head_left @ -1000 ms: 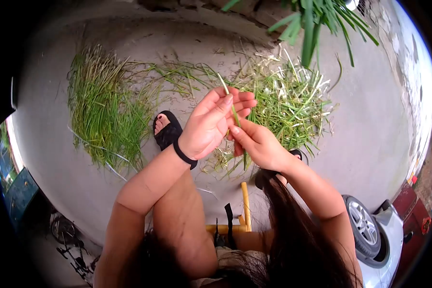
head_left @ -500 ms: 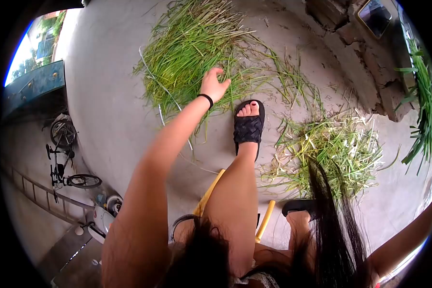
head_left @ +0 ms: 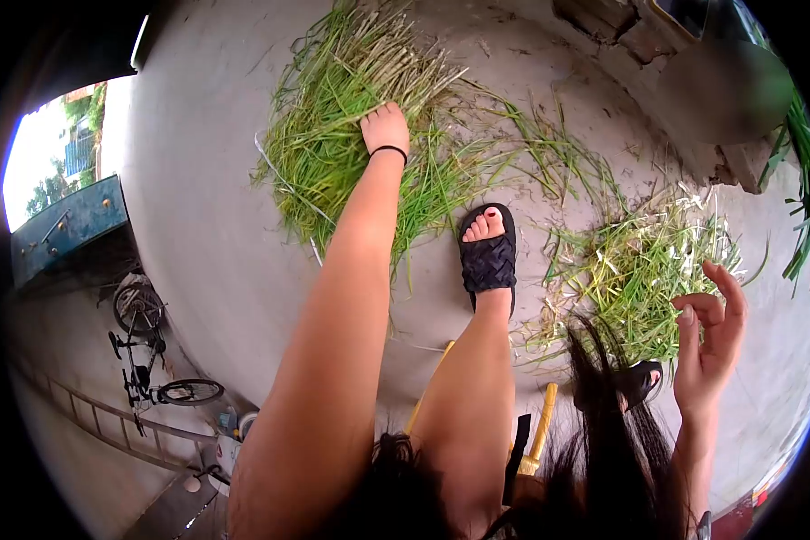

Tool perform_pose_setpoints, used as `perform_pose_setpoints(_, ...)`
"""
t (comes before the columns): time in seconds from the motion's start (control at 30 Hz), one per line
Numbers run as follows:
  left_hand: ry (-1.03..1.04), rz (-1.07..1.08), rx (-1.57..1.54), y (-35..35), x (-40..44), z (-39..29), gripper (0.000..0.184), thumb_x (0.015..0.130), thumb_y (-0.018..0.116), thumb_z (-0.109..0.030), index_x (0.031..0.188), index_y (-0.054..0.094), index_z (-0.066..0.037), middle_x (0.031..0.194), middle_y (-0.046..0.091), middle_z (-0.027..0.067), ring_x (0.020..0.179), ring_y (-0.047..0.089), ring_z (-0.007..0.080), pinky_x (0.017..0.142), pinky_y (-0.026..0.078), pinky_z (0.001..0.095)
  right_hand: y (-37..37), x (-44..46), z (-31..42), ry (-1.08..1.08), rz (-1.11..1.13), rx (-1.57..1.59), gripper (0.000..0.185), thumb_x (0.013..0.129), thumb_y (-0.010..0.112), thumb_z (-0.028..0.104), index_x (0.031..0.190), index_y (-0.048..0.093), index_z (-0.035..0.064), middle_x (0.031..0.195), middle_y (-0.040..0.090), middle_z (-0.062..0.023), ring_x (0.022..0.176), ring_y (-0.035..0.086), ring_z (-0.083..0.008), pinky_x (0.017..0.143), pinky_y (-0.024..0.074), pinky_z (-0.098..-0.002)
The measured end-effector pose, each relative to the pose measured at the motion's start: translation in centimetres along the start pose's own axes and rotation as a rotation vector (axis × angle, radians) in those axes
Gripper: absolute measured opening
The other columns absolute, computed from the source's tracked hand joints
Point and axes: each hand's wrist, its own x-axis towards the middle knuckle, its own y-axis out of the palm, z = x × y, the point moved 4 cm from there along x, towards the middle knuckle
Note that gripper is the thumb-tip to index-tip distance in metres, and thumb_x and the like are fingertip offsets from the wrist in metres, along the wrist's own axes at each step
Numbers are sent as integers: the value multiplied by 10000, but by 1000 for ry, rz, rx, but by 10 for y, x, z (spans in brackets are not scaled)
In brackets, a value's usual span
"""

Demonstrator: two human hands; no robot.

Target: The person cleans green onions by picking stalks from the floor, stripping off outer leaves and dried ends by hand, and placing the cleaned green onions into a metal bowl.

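My left hand (head_left: 385,130), with a black band at the wrist, reaches into the larger pile of long green stalks (head_left: 333,148) at the upper left. Its fingers are bent down onto the stalks; whether they pinch any is hard to see. My right hand (head_left: 713,337) is raised at the right with its fingers apart and nothing in it. It is beside the smaller heap of green and pale trimmings (head_left: 639,279). Loose stalks (head_left: 549,148) lie scattered between the two piles.
My sandalled foot (head_left: 488,256) rests between the piles. Yellow stool parts (head_left: 540,427) show near my legs. A bicycle (head_left: 153,360) and ladder (head_left: 108,418) are at the lower left. Broken masonry (head_left: 639,31) and long green leaves (head_left: 805,189) are at the upper right.
The view has swung left. Both hands were together on one green stalk; they have parted. My left hand has moved down into the larger pile, and my right hand is back in view, empty.
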Motion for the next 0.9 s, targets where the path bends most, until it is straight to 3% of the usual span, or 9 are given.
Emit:
perform_pose_setpoints(0.07,78,-47,-131,0,-25,-3,474,737,638,-174,1127,421,-13,1034,561,156,985,540,299,853,439,397,-3,-6,0,69,-49,17,450,873,449,-16,1296,296,-8,1276,421,-165,840,534,-116,715,420,-227)
perform_pose_setpoints(0.23,439,-37,-295,3,-105,-15,479,784,576,-250,1188,437,-35,1091,514,155,988,524,315,839,448,388,-4,-28,-8,159,-116,72,384,873,474,-1,1238,358,-31,1223,453,-151,820,545,-117,725,435,-238)
perform_pose_setpoints(0.27,444,13,-348,-6,-122,-17,512,777,592,-273,1206,434,-42,1134,486,150,1002,516,317,853,441,383,-4,-33,-12,179,-124,80,379,874,477,4,1235,365,-28,1221,457,-147,820,546,-114,715,435,-232)
perform_pose_setpoints(0.37,374,-211,-457,-32,-127,-12,543,762,618,-279,1214,433,-41,1166,469,155,1057,478,320,889,418,384,-2,-48,-20,213,-144,77,369,876,483,16,1229,380,-19,1219,467,-136,823,551,-110,688,434,-219)
perform_pose_setpoints(0.53,310,-478,-379,-16,-33,-13,514,743,618,-194,1210,456,-52,1182,498,158,1088,466,305,966,346,388,-1,-57,-27,219,-139,140,359,885,494,52,1223,390,-6,1217,477,-119,834,556,-103,662,441,-212)
perform_pose_setpoints(0.63,211,-220,-131,-14,-26,-44,396,775,579,-225,1141,528,-84,1058,570,108,1056,492,245,962,320,380,-9,-53,-18,201,-164,147,354,883,497,49,1218,394,-4,1208,485,-121,822,556,-101,664,443,-210)
perform_pose_setpoints(0.73,232,-122,-2,-34,-49,-53,310,751,593,-242,1017,612,-83,945,618,107,964,529,259,913,340,389,-16,-47,-27,192,-200,212,353,880,496,36,1217,397,-3,1199,489,-124,826,555,-103,665,441,-211)
perform_pose_setpoints(0.77,261,-262,-57,-32,-56,-48,248,755,597,-275,905,643,-83,890,620,102,933,529,259,900,329,388,-18,-47,-32,200,-211,240,353,879,496,32,1217,398,-2,1197,490,-125,827,554,-104,666,440,-211)
perform_pose_setpoints(0.9,411,-437,-173,-61,-91,-14,291,821,561,-283,949,591,-23,1063,535,133,1013,484,297,958,302,430,-21,-63,-52,191,-234,357,355,870,497,7,1214,405,5,1199,491,-119,841,552,-104,670,440,-212)
